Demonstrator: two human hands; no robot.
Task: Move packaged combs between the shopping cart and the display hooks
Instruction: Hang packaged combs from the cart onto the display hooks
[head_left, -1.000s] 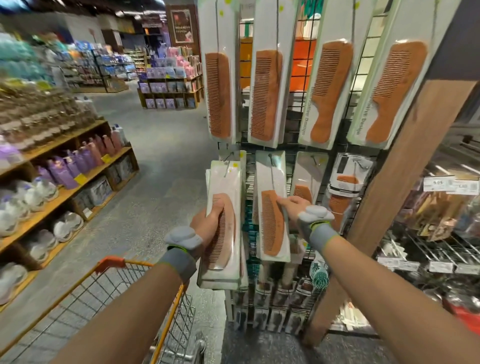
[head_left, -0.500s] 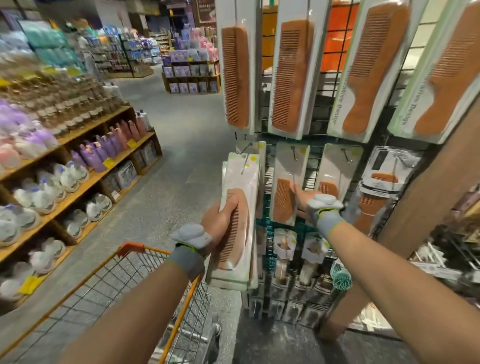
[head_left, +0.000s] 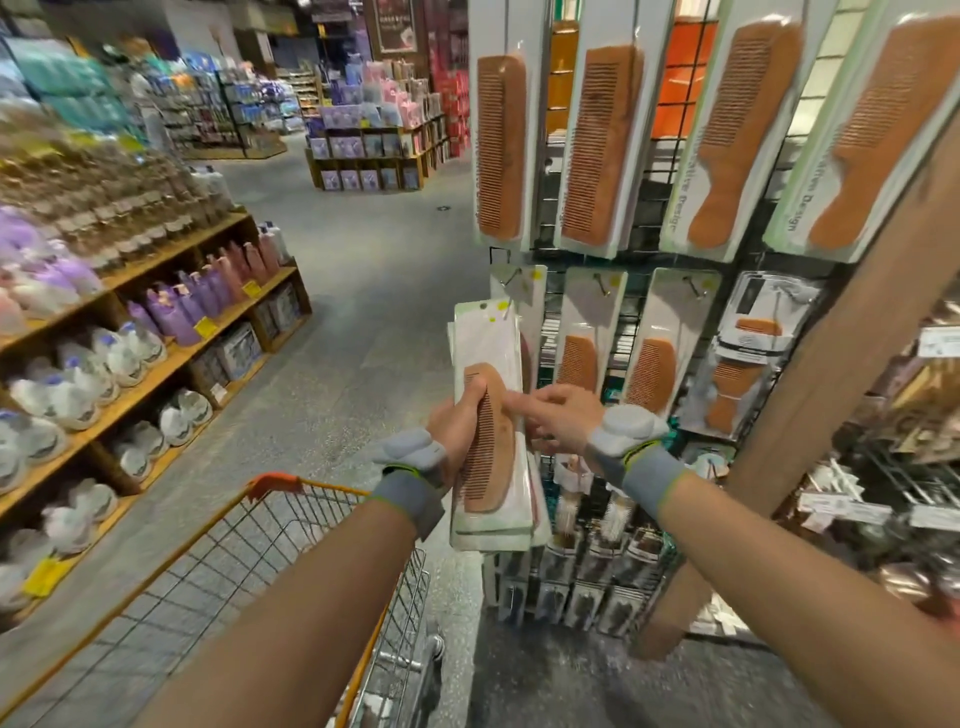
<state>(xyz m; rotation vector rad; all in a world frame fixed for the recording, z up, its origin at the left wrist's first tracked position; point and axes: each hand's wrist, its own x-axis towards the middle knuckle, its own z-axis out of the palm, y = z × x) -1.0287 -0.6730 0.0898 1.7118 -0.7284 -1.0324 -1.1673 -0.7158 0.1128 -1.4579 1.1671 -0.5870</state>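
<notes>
My left hand (head_left: 457, 426) grips a stack of packaged wooden combs (head_left: 491, 467), held upright just left of the display rack. My right hand (head_left: 558, 423) reaches across to the stack, and its fingertips touch the right edge of the front package. Behind it, small packaged combs (head_left: 584, 343) hang from the display hooks (head_left: 602, 283) in the middle row. Long packaged combs (head_left: 605, 145) hang in the row above. The orange shopping cart (head_left: 291, 525) stands below my left arm; its basket looks empty where I can see it.
A slanted wooden post (head_left: 852, 374) borders the rack on the right. Small boxed items (head_left: 582, 597) fill the rack's lowest rows. Wooden shelves (head_left: 171, 358) with bottles and pouches line the aisle on the left. Grey floor runs ahead to a far display stand (head_left: 374, 150).
My right hand has left the hanging comb on the middle hook and moved left to the stack in my left hand. The stack no longer hangs from the left hook.
</notes>
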